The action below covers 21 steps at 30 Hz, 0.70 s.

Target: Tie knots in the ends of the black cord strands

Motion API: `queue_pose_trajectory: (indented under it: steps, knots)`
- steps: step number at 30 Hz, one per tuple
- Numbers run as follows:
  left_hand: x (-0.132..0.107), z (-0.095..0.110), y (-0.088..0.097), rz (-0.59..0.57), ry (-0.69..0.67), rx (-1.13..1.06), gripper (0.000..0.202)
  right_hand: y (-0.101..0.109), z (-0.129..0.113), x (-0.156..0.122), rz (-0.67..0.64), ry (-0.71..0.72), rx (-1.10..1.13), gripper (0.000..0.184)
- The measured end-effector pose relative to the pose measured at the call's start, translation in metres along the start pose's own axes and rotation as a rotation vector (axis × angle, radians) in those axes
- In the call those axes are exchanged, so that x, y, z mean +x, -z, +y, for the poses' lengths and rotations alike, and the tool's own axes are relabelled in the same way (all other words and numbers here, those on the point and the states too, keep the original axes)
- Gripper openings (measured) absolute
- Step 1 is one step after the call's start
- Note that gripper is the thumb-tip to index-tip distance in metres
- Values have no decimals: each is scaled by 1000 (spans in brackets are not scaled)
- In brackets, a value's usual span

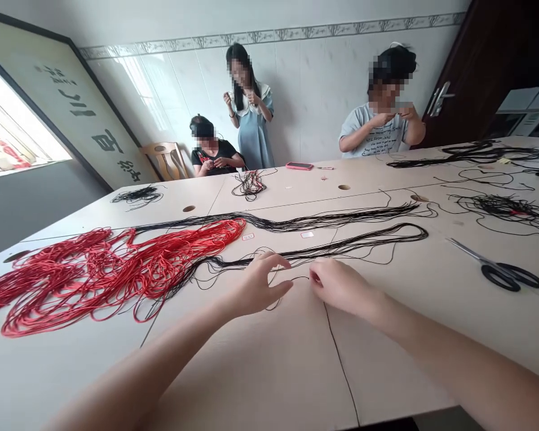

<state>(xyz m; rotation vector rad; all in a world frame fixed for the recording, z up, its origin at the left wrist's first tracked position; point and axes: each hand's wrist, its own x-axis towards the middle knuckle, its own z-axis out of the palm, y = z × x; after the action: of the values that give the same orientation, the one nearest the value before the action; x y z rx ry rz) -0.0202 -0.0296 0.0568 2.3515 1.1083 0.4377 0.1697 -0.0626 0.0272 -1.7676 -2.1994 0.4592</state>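
Note:
My left hand (263,284) is just above the table, thumb and index finger spread apart. A thin loop of cord shows beside its thumb; I cannot tell whether it touches the fingers. My right hand (336,286) is closed, its fingertips pinching a thin black cord. A short arc of that cord reaches toward my left hand, and what looks like its long end (336,347) runs down to the table's near edge. Just beyond both hands lies a bundle of black cords (341,246), looped at its right end.
A heap of red cords (161,263) spreads over the left. Scissors (498,266) lie partly open at right, near a tangle of black cords (503,206). Another black bundle (287,224) lies farther back, beyond a small white label (307,234). Three people are across the table (251,371).

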Motion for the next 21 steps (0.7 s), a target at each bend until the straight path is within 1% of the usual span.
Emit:
queue_pose_trajectory:
  steps: [2, 5, 7, 8, 9, 11, 12, 15, 17, 21]
  knots:
    - [5, 8, 12, 44, -25, 7, 26, 10, 1, 7, -37, 32, 118, 13]
    - [14, 26, 36, 69, -17, -11, 32, 41, -2, 18, -142, 125, 282, 16]
    - [17, 40, 53, 31, -7, -64, 36, 67, -7, 23, -231, 207, 419, 18]
    - [17, 47, 61, 3, 4, -101, 37, 80, -11, 24, -293, 258, 568, 18]
    - [16, 54, 69, -24, 9, -138, 37, 91, -15, 25, -329, 301, 681, 17]
    - [13, 65, 80, -39, 1, -173, 37, 109, -22, 23, -367, 389, 812, 17]
    - [11, 69, 83, -44, 3, -178, 38, 115, -26, 21, -366, 432, 824, 18]
    - [4, 77, 86, -34, 21, -221, 39, 123, -31, 14, -339, 512, 779, 19]
    - [1, 79, 84, -47, 28, -282, 37, 122, -31, 11, -332, 499, 729, 17]
    - [-1, 78, 80, -106, 77, -345, 36, 121, -27, 7, -370, 455, 687, 16]
